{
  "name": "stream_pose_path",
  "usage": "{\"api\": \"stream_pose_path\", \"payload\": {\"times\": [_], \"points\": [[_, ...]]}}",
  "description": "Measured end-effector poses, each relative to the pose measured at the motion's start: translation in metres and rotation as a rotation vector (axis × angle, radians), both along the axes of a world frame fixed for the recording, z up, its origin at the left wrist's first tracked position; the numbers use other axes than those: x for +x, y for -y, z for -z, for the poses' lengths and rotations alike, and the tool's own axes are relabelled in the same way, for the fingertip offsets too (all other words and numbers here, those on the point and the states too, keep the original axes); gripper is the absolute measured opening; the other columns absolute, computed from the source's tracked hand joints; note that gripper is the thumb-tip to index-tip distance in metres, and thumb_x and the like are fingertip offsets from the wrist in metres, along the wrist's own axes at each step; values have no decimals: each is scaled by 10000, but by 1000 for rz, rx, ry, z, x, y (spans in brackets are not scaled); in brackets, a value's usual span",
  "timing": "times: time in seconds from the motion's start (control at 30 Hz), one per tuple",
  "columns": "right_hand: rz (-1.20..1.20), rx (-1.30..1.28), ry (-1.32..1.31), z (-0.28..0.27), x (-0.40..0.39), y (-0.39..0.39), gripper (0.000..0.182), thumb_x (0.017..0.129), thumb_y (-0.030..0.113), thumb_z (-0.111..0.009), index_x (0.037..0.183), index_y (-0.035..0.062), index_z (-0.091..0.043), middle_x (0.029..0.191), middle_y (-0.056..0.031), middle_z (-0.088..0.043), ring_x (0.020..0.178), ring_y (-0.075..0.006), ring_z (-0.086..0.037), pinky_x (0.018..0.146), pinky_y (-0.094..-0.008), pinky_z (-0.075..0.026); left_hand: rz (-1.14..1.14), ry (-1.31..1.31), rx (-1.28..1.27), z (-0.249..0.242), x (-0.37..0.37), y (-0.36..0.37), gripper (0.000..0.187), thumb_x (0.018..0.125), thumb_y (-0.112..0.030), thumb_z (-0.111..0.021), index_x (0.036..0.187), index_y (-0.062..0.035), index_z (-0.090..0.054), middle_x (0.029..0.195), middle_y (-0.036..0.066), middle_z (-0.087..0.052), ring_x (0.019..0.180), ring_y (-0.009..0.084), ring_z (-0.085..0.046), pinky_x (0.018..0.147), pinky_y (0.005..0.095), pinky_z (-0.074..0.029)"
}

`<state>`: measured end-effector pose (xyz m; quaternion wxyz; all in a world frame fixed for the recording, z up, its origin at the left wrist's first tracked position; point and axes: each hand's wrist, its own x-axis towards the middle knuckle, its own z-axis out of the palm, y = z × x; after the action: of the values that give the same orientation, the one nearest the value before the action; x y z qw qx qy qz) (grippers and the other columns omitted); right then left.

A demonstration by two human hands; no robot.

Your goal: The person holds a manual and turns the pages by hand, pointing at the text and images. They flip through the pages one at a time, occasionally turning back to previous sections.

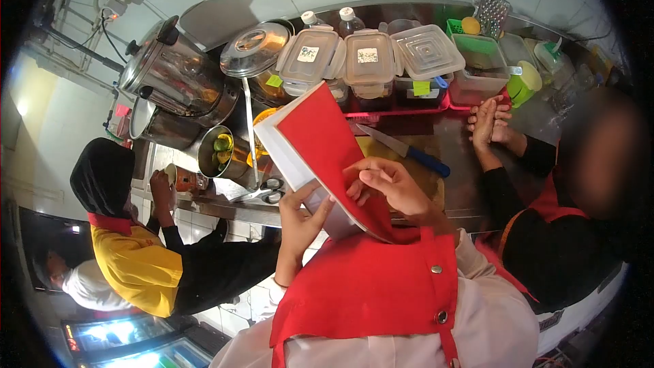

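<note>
A thin book with a red cover (pixel 323 136) and white pages stands tilted in front of my chest, above the counter. My left hand (pixel 303 221) grips its lower left edge, thumb and fingers on the white page side. Against the red cover, my right hand (pixel 388 187) has bent fingers held somewhat apart, with nothing seen in them. Behind the book, a knife (pixel 402 150) with a blue handle lies on a cutting board (pixel 426 187). Scissors (pixel 262 192) with black handles rest left of my left hand.
Lidded plastic boxes (pixel 310 58) line the back of the counter. Steel pots (pixel 225 153) and a long-handled ladle (pixel 251 133) are at left. A co-worker in yellow (pixel 136 252) holds something there; another person's clasped hands (pixel 489 123) are at right.
</note>
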<state>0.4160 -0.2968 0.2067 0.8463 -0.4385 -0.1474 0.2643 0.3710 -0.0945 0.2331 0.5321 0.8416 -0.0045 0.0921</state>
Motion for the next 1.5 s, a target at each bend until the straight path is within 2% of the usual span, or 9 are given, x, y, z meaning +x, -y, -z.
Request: {"api": "stream_pose_path", "payload": {"times": [0.07, 0.17, 0.4, 0.57, 0.8, 0.87, 1.0, 1.2, 1.5], "points": [[30, -17, 48, -17, -6, 1, 311, 915, 238, -594, 1110, -3, -587, 942, -89, -634, 883, -145, -610, 768, -280, -492, 54, 26, 43, -6, 1, 5, 302, 732, -128, -751, 975, 36, -675, 889, 173, -675, 857, 215, -644, 778, 317, -490], [372, -453, 691, -34, -11, -1, 344, 786, 167, -734, 1052, -9, -605, 956, -103, -637, 891, -185, -619, 795, -289, -477, 27, 15, 25, -6, 3, 7, 296, 718, -135, -767, 959, 16, -687, 860, 163, -683, 817, 214, -653, 755, 314, -498], [326, -473, 573, -31, -15, -2, 260, 821, 127, -691, 1017, -36, -640, 958, -125, -673, 869, -161, -639, 773, -256, -484, -21, 54, 117, -7, 3, 13, 320, 681, -183, -814, 922, -9, -697, 831, 150, -684, 755, 221, -653, 722, 308, -499], [183, -206, 243, -9, -8, -5, 187, 863, 102, -639, 988, -35, -663, 935, -90, -689, 868, -102, -620, 779, -253, -487, -4, 77, 74, -4, 4, 13, 326, 681, -196, -815, 915, -2, -694, 828, 143, -674, 750, 222, -651, 725, 309, -499], [346, -387, 516, -18, -8, -5, 254, 814, 125, -703, 1034, 7, -657, 1000, -94, -643, 927, -138, -598, 804, -264, -475, 57, 2, 71, -15, 1, 13, 284, 733, -188, -774, 915, 12, -686, 855, 136, -649, 781, 198, -621, 710, 298, -486], [322, -454, 572, -15, -6, 0, 346, 782, 61, -725, 1108, 11, -621, 1182, -93, -527, 1124, -154, -513, 912, -252, -439, 74, 3, 5, -5, 3, 9, 256, 755, -170, -754, 922, 12, -686, 872, 130, -644, 793, 189, -611, 715, 291, -478], [246, -446, 421, -17, -9, 5, 395, 776, 63, -733, 1141, 7, -592, 1233, -101, -494, 1158, -168, -492, 926, -268, -436, 126, -64, -234, -2, 1, 9, 203, 795, -122, -712, 949, 8, -687, 946, 114, -637, 856, 171, -594, 743, 280, -460], [288, -283, 423, -15, -8, 4, 407, 770, 151, -759, 1119, 7, -606, 1168, -99, -548, 1059, -154, -538, 887, -265, -430, 166, -25, -249, 9, 4, 4, 229, 777, -118, -727, 962, 11, -688, 985, 110, -640, 899, 172, -586, 799, 286, -443], [207, -243, 397, -13, -7, 6, 418, 782, 37, -722, 1165, -14, -561, 1253, -132, -489, 1175, -191, -493, 920, -290, -463, 165, 5, -232, 14, 6, 1, 268, 736, -131, -762, 952, 11, -692, 986, 112, -650, 915, 173, -589, 811, 289, -436]]}}
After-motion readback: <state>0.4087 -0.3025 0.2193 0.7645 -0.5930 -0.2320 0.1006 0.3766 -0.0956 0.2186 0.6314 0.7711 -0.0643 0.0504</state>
